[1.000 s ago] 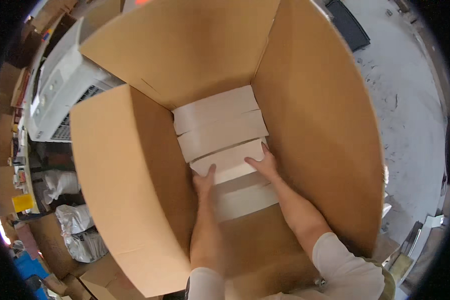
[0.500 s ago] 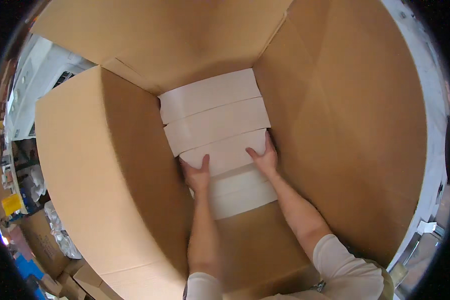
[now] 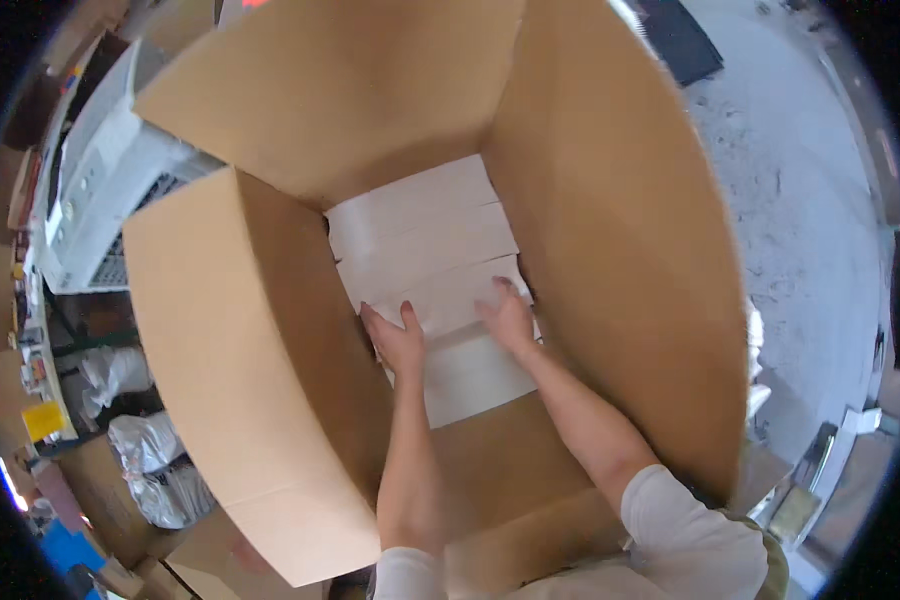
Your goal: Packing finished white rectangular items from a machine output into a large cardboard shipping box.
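Both forearms reach down into a tall, open cardboard box. On its bottom lie several flat white pieces in overlapping rows; whether they are cartons or sheets I cannot tell. My left hand is at the left end of the nearer upper white piece, thumb and fingers spread. Over that piece's right end, my right hand is open, its thumb apart from the fingers, and grips nothing. A lower white piece shows between my wrists. Bare cardboard covers the near part of the bottom.
The box's tall walls enclose my arms, and its left flap folds outward. Beyond it are a pale grey plastic crate, silvery wrapped bundles and a yellow item. Grey floor and a dark mat show at the right.
My right hand has come off the right end of the white piece and moved slightly left. My left hand stays near the left end. The view has shifted, showing more floor at the right.
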`<act>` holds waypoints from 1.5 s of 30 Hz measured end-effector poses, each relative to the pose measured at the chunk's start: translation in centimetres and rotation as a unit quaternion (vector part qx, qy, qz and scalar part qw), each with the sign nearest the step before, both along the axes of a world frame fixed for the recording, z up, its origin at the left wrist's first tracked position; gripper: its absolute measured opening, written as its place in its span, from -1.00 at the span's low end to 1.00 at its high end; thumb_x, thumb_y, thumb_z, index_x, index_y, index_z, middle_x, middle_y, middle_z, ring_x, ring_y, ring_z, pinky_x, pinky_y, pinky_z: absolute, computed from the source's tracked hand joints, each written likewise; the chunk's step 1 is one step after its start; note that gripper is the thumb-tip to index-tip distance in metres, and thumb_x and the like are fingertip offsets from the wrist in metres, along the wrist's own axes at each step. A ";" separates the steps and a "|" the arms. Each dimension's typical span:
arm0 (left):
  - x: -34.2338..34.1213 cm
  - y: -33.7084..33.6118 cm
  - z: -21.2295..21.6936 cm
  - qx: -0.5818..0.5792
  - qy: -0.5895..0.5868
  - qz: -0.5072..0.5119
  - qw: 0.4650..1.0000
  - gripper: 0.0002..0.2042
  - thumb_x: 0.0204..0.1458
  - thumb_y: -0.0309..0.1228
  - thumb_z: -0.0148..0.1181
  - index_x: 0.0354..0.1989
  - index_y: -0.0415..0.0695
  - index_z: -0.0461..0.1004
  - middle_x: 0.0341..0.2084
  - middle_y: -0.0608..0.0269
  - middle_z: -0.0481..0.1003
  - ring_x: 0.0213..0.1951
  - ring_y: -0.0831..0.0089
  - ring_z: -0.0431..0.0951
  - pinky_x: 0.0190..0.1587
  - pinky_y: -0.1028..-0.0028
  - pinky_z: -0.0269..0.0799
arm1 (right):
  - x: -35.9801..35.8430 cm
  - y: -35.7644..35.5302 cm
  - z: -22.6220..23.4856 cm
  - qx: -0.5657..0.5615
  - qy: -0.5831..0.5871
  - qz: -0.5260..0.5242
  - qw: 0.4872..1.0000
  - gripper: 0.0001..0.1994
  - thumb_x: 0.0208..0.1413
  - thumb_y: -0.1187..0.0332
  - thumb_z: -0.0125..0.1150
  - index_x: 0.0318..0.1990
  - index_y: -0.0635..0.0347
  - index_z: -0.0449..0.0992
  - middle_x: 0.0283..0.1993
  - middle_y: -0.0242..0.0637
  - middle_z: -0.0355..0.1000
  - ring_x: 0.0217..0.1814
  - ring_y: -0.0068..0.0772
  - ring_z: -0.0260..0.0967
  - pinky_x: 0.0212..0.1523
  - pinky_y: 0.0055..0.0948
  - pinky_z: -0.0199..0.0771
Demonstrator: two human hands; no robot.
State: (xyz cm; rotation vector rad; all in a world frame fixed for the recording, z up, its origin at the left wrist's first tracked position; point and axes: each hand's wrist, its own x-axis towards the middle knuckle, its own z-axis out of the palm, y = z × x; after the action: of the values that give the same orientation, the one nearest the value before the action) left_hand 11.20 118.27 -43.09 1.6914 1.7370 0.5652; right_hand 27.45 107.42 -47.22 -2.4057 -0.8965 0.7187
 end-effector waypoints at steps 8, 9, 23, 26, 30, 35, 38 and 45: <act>3.1 -8.3 22.7 0.119 -0.291 -0.029 0.949 -0.45 0.19 -0.42 0.26 0.29 -0.34 0.22 0.00 -0.02 0.41 0.00 0.28 0.44 0.06 0.33 0.44 | -5.9 -5.6 18.2 0.122 0.149 0.123 0.974 -0.44 0.07 0.06 0.35 0.11 0.28 0.50 0.04 0.08 0.53 0.13 0.04 0.48 0.11 -0.09 0.46; 4.1 -10.7 27.6 0.096 -0.307 -0.069 0.944 -0.48 0.22 -0.47 0.22 0.31 -0.30 0.20 -0.01 0.01 0.43 0.00 0.30 0.44 0.03 0.35 0.46 | -7.6 -8.6 19.9 0.197 0.078 0.059 0.975 -0.48 0.06 0.05 0.36 0.06 0.22 0.52 -0.02 0.07 0.53 0.06 0.02 0.49 0.04 -0.06 0.48; 10.0 -61.8 38.9 -0.432 -0.204 -0.679 0.558 -0.44 0.27 -0.16 0.19 0.27 -0.33 0.28 0.09 -0.05 0.45 0.09 0.24 0.51 0.15 0.35 0.44 | -19.6 -66.1 49.7 0.068 0.063 -0.249 0.964 -0.49 0.18 0.04 0.25 0.15 0.20 0.49 0.05 0.08 0.51 0.02 0.07 0.51 -0.01 -0.14 0.52; 12.6 -71.9 39.4 -0.551 -0.108 -0.619 0.549 -0.20 0.22 -0.01 0.21 0.34 -0.50 0.11 0.27 -0.30 0.26 0.30 0.09 0.32 0.32 0.19 0.23 | -24.8 -73.1 49.5 0.124 0.036 -0.383 0.915 -0.43 0.18 0.00 0.29 0.19 0.23 0.47 0.09 0.04 0.52 0.03 -0.01 0.53 0.01 -0.17 0.53; 14.8 -80.1 39.2 -0.535 -0.001 -0.633 0.560 -0.15 0.13 0.14 0.23 0.29 -0.43 0.19 0.19 -0.24 0.35 0.18 0.04 0.43 0.25 0.17 0.31 | -29.1 -80.9 51.2 0.233 0.067 -0.480 0.843 -0.46 0.22 0.05 0.29 0.21 0.25 0.46 0.10 -0.05 0.54 0.07 -0.18 0.54 0.06 -0.26 0.54; 15.3 -85.1 38.9 -0.409 0.014 -0.685 0.603 -0.57 0.13 0.01 0.33 -0.26 -0.20 0.57 -0.54 0.42 0.45 -0.51 0.61 0.37 -0.45 0.53 0.28 | -30.4 -93.2 54.2 0.241 -0.007 -0.606 0.758 -0.50 0.23 0.13 0.30 0.18 0.30 0.46 0.06 -0.13 0.56 0.05 -0.30 0.54 0.07 -0.30 0.56; 15.8 -85.4 37.8 -0.223 -0.081 -0.763 0.601 -0.50 0.18 -0.03 0.28 -0.05 -0.31 0.56 -0.21 0.17 0.60 -0.22 0.43 0.56 -0.12 0.43 0.46 | -28.9 -101.2 53.4 0.158 -0.253 -0.653 0.696 -0.54 0.16 0.20 0.35 0.10 0.33 0.50 -0.01 -0.05 0.55 -0.02 -0.21 0.55 0.01 -0.29 0.56; 13.6 -87.1 39.5 -0.268 -0.188 -0.729 0.601 -0.59 0.31 -0.20 0.12 0.03 -0.39 0.49 -0.13 0.03 0.58 -0.13 0.41 0.59 -0.07 0.43 0.49 | -25.8 -109.2 49.2 -0.092 -0.276 -0.712 0.640 -0.59 0.04 0.26 0.39 0.00 0.32 0.55 0.05 0.07 0.46 0.06 0.11 0.42 0.07 -0.09 0.47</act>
State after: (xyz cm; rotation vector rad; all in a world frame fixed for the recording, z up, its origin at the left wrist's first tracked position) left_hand 24.83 31.19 -3.57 1.6887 -0.1691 -0.3642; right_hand 1.66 -1.81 1.96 -2.5272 1.0659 -0.6024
